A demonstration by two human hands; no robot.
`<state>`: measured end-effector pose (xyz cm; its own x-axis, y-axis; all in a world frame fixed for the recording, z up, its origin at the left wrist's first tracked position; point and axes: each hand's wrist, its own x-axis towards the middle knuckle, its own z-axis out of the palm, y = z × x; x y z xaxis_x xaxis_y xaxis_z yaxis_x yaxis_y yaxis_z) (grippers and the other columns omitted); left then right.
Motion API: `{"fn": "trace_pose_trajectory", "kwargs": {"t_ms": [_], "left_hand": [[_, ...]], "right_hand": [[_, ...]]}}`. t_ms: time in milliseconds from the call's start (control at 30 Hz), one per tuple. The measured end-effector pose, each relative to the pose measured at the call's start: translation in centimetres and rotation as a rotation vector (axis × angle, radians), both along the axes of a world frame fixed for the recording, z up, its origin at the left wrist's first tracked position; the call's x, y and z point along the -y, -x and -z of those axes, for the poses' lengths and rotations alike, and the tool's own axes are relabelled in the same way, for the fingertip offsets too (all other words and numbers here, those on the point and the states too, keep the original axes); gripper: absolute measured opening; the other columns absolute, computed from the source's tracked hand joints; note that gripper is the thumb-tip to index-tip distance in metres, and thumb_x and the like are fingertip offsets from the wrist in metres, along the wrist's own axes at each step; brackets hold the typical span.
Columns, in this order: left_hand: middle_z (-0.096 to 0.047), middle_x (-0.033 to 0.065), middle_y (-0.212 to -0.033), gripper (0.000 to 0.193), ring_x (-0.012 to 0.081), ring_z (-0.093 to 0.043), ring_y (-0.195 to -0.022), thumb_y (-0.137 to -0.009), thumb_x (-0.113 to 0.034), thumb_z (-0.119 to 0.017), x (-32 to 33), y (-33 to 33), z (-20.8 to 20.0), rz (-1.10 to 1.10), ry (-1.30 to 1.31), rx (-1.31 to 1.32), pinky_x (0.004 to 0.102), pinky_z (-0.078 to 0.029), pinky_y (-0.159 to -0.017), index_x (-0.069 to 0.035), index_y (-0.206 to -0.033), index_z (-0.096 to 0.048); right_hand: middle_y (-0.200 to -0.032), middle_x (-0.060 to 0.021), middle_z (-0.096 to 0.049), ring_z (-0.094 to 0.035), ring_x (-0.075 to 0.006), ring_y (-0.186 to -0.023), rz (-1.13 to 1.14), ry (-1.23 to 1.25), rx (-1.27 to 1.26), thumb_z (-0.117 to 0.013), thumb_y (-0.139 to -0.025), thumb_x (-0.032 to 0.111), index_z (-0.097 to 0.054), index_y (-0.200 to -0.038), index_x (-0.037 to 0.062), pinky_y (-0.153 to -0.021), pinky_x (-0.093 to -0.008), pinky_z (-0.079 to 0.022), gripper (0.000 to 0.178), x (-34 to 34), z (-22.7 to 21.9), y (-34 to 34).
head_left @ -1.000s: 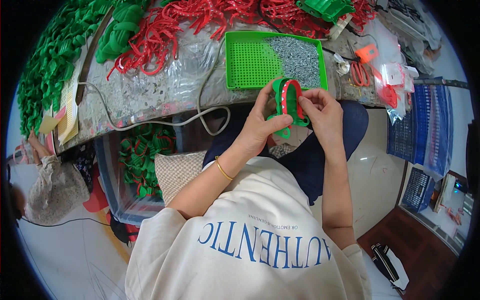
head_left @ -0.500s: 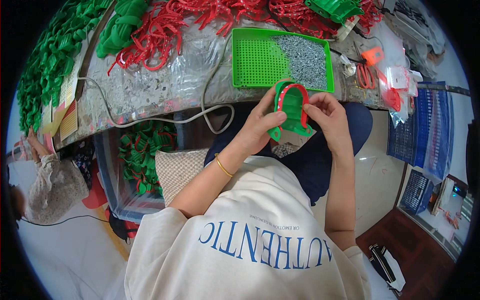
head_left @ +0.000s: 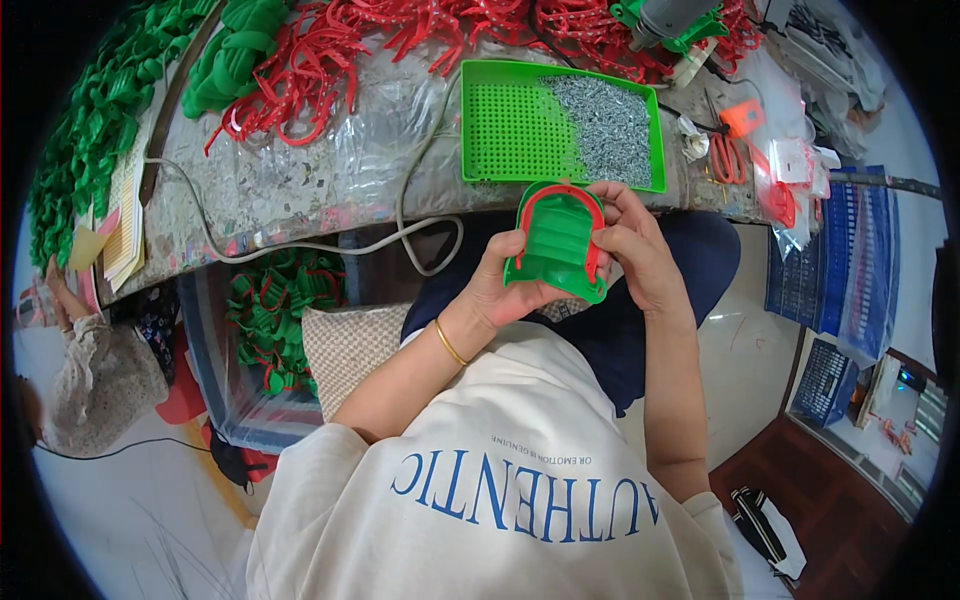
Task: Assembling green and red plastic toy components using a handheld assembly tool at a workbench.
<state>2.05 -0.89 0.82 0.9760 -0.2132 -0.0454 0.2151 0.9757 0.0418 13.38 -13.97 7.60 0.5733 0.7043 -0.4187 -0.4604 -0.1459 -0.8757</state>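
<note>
In front of my lap I hold a green plastic shell (head_left: 556, 240), arched at one end and ribbed inside. A red plastic strip (head_left: 528, 210) runs round its arched rim. My left hand (head_left: 500, 285) grips the shell's left side and lower edge, thumb on the near face. My right hand (head_left: 640, 250) pinches the strip and rim on the right side, fingers behind. Just beyond, on the table edge, stands a bright green perforated tray (head_left: 515, 178), its right part filled with small silvery screw-like metal pieces (head_left: 610, 125).
Red dotted strips (head_left: 400, 30) and green plastic parts (head_left: 90, 130) are heaped along the table (head_left: 330, 190). A grey cylindrical tool (head_left: 668, 18) shows at the top. A pale cable (head_left: 300, 245) crosses the edge. Scissors (head_left: 728, 158) lie right; a bin (head_left: 215, 370) of assembled pieces stands left, near another person (head_left: 110, 370).
The shell has come slightly nearer and left and turned its ribbed inside up. My left hand has shifted to its lower side. A grey tool now shows at the top.
</note>
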Motion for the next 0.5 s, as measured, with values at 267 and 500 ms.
{"fn": "trace_pose_trajectory", "kwargs": {"t_ms": [267,500], "left_hand": [[-0.053,0.0145,-0.122,0.085,0.0348,-0.057,-0.106,-0.067,-0.039,-0.072,-1.0,0.1,0.3,-0.045,-0.048,0.037,0.0524,-0.046,-0.092,-0.026,-0.141,-0.032],[-0.055,0.0215,-0.120,0.083,0.0315,-0.056,-0.109,-0.068,-0.044,-0.071,0.2,0.4,0.0,-0.019,-0.085,-0.006,0.0430,-0.043,-0.099,0.000,-0.132,-0.041]], "right_hand": [[-0.110,-0.0089,-0.057,-0.054,-0.0162,-0.104,0.384,-0.009,0.755,-0.062,-0.086,0.018,-0.042,-0.129,0.0020,-0.091,-0.0277,-0.042,0.051,-0.7,-0.3,-3.7],[-0.121,-0.0166,-0.054,-0.050,-0.0210,-0.117,0.376,-0.240,1.049,-0.059,-0.089,0.023,-0.039,-0.132,-0.0024,-0.098,-0.0350,-0.039,0.054,-8.4,-9.7,-13.8]]}}
